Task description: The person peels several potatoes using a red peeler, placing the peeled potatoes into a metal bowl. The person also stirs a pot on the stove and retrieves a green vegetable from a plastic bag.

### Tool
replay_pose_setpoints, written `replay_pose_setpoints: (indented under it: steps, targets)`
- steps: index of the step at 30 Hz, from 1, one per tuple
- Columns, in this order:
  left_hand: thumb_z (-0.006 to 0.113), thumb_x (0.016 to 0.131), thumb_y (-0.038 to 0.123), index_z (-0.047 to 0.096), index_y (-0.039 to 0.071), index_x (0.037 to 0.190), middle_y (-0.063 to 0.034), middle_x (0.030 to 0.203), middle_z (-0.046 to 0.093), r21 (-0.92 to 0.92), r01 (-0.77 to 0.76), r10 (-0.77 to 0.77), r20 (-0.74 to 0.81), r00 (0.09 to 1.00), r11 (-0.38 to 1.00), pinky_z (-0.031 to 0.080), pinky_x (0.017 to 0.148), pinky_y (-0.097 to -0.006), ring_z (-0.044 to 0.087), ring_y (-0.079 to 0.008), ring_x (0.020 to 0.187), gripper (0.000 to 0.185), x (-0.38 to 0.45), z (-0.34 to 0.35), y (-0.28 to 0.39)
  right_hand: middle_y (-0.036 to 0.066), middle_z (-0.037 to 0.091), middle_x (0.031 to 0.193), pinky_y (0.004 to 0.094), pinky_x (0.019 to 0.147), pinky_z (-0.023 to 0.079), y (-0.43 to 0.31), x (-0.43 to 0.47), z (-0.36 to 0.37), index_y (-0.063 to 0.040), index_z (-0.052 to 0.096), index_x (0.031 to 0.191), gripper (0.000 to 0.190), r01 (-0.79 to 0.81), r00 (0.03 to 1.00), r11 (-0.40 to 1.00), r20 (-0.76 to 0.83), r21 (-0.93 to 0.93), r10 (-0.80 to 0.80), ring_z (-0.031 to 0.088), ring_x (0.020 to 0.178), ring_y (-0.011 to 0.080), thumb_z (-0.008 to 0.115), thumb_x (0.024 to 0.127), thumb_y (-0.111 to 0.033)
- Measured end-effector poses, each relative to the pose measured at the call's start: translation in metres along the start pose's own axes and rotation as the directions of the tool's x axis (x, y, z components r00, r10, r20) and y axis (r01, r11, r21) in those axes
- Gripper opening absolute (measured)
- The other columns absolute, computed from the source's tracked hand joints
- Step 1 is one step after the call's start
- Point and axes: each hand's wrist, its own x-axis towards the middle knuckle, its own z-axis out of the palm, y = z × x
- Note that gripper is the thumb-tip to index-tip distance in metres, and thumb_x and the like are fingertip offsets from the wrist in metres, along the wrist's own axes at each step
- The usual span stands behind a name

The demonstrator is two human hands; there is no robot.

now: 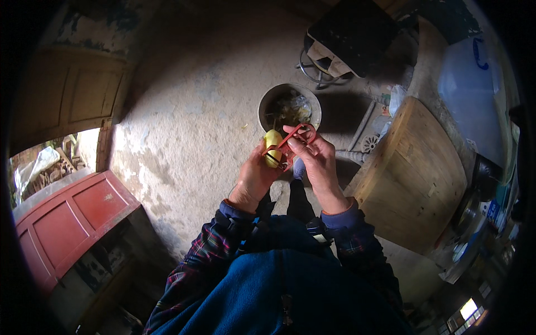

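My left hand (256,176) holds a pale yellow, peeled vegetable (273,140), probably a potato, lengthwise between fingers and thumb. In my right hand (316,161) is a red peeler (293,142), its blade end lying across the vegetable's lower part. Both hands are close together in front of my body. Just beyond them on the floor stands a round bucket (262,106) with scraps and a crumpled clear plastic bag inside. The vegetable's underside is hidden by my left hand.
A wooden table or board (418,176) stands at the right, near a translucent plastic bin (469,96). Past the bucket is a metal-legged stool (310,73) beneath a dark flat panel (351,35). A red panelled door (79,222) is at the left. My shoe (298,168) shows below the hands.
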Motion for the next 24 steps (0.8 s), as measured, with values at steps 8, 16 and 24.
replay_pose_setpoints:
  steps: [8,16,24]
  targets:
    - [0.039,0.101,0.044,0.049,0.012,0.131,-0.0073,0.122,0.059,0.116,0.009,-0.013,0.034,0.999,0.993,0.048,0.09,-0.0418,0.058,-0.0224,0.107,0.045,0.001,0.002,-0.017,0.005,0.066,0.108,0.0233,0.081,0.051,-0.005,-0.004,-0.019,0.002,0.062,0.119,0.03,-0.11,0.989,0.989,0.088,-0.101,0.119,0.062,0.094,0.0092,0.062,0.094,-0.014]
    - [0.034,0.102,0.046,0.048,0.014,0.131,-0.0062,0.115,0.059,0.13,0.033,-0.039,0.04,0.998,0.991,0.048,0.084,-0.0348,0.058,-0.0195,0.1,0.045,-0.005,0.002,-0.027,0.007,0.068,0.101,0.0232,0.078,0.05,0.001,0.0,-0.032,0.003,0.063,0.11,0.026,0.017,0.994,0.942,0.111,-0.336,0.022,0.062,0.09,0.0096,0.062,0.094,-0.018]
    - [0.034,0.102,0.046,0.053,0.004,0.115,-0.0099,0.085,0.059,0.186,0.077,-0.106,0.152,0.983,0.979,0.044,0.067,-0.0294,0.054,-0.0197,0.071,0.048,-0.013,-0.001,-0.02,0.007,0.07,0.1,0.0273,0.079,0.052,-0.002,0.032,-0.062,-0.003,0.063,0.108,0.022,0.01,0.981,0.996,-0.192,-0.093,-0.028,0.068,0.09,0.0164,0.064,0.093,-0.019]
